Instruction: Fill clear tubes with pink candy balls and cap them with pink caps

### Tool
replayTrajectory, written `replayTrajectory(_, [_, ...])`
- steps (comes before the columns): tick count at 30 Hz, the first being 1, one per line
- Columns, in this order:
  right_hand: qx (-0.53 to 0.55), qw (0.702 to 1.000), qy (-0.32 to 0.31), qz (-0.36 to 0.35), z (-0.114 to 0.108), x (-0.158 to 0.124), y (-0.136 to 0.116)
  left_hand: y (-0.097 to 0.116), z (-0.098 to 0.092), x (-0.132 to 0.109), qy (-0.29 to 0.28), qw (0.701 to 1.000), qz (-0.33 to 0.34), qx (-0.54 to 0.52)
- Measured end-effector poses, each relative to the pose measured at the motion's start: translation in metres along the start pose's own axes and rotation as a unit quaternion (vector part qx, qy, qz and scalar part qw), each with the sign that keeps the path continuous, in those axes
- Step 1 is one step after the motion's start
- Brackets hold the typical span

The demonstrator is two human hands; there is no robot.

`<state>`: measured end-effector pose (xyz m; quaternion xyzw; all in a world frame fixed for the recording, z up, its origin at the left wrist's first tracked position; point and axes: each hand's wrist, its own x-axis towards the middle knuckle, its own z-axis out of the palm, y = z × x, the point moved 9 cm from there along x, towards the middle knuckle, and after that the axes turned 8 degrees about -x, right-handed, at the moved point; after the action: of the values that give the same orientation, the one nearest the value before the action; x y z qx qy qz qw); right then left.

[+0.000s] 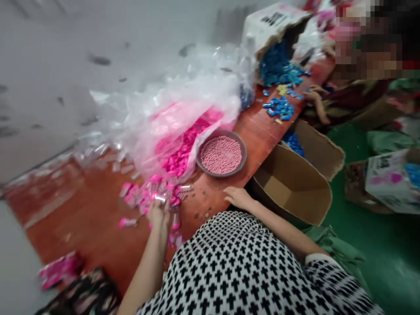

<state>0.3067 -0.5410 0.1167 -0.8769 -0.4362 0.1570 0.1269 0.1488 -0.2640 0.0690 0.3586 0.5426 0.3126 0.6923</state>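
My left hand point(158, 217) is among a pile of small clear bottles with pink caps point(141, 199) on the red-brown table. Its fingers are closed around one small clear bottle point(159, 197), though blur hides the exact grip. My right hand point(242, 199) lies at the table's near edge, fingers loosely stretched and nothing in them. Just beyond it stands a round grey bowl point(243, 158) full of pink beads point(221, 154). Left of the bowl, a clear plastic bag point(144, 148) lies open with bright pink caps point(183, 151) spilling out.
Clear empty bottles point(116, 159) lie along the wall. An open cardboard box point(295, 183) stands below the table at right. Farther along, a tipped white box point(262, 26) spills blue pieces point(278, 107); another person's arm point(318, 103) is near them. A pink packet point(61, 269) lies lower left.
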Motion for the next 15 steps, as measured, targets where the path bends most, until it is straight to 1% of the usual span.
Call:
replayTrajectory(1, [-0.006, 1.000, -0.026, 0.003, 0.005, -0.001, 0.008, 0.002, -0.007, 0.013, 0.015, 0.999, 0.005, -0.029])
replayTrajectory(3, [-0.010, 0.999, -0.045, 0.006, 0.004, -0.002, 0.023, 0.004, -0.015, 0.031, 0.022, 0.999, 0.001, -0.049])
replayTrajectory(5, [-0.003, 0.999, -0.035, 0.016, -0.003, 0.004, 0.042, 0.003, -0.017, 0.037, 0.026, 0.998, -0.012, -0.062])
replayTrajectory(7, [-0.003, 0.999, -0.008, 0.037, -0.016, 0.019, 0.065, -0.004, -0.021, 0.033, 0.043, 0.996, -0.031, -0.068])
replayTrajectory(10, [-0.046, 0.995, 0.023, 0.081, -0.035, 0.055, 0.100, -0.020, -0.027, 0.020, 0.065, 0.994, -0.048, -0.074])
replayTrajectory(12, [-0.099, 0.991, 0.010, 0.092, -0.043, 0.086, 0.117, -0.031, -0.030, 0.012, 0.074, 0.992, -0.055, -0.085])
replayTrajectory(13, [-0.127, 0.989, -0.003, 0.077, -0.045, 0.102, 0.122, -0.036, -0.031, 0.009, 0.082, 0.991, -0.057, -0.092])
replayTrajectory(15, [-0.175, 0.984, -0.038, 0.001, -0.047, 0.133, 0.121, -0.043, -0.033, 0.002, 0.099, 0.988, -0.058, -0.099])
